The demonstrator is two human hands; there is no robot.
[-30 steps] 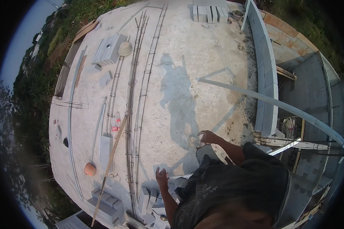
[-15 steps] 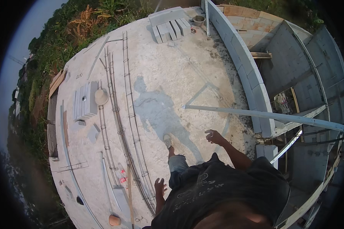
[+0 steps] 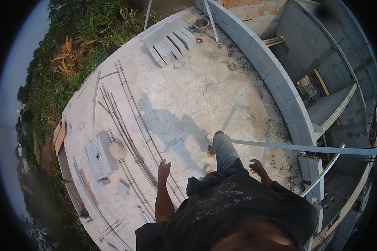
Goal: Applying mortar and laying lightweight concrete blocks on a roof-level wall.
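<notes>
The concrete slab [image 3: 205, 96] is the landmark here: a broad, pale, poured deck on which the person stands, one trouser leg and a light shoe [image 3: 210, 145] stepping forward near its middle. Along the slab's right edge a curved wall of grey blocks [image 3: 276, 79] is already laid, with unroofed rooms showing beyond it; the work reads as partly done, since much material lies unused. Long steel rebar cages [image 3: 134, 125] run down the slab's left half, loose on the concrete and tied into nothing visible. At the slab's far end sits a row of grey blocks [image 3: 167, 39] with a small bucket [image 3: 200, 25] just beside them; a second block stack [image 3: 98, 157] rests near the left edge, a round pale disc [image 3: 117, 149] touching it. A long pale rail [image 3: 305, 148] juts in from the right across the walking line, just ahead of the right hand [image 3: 257, 167], and could trip or snag. Both hands are empty: the left hand [image 3: 164, 169] hangs with fingers loosely curled above the rebar, the right is spread open.
</notes>
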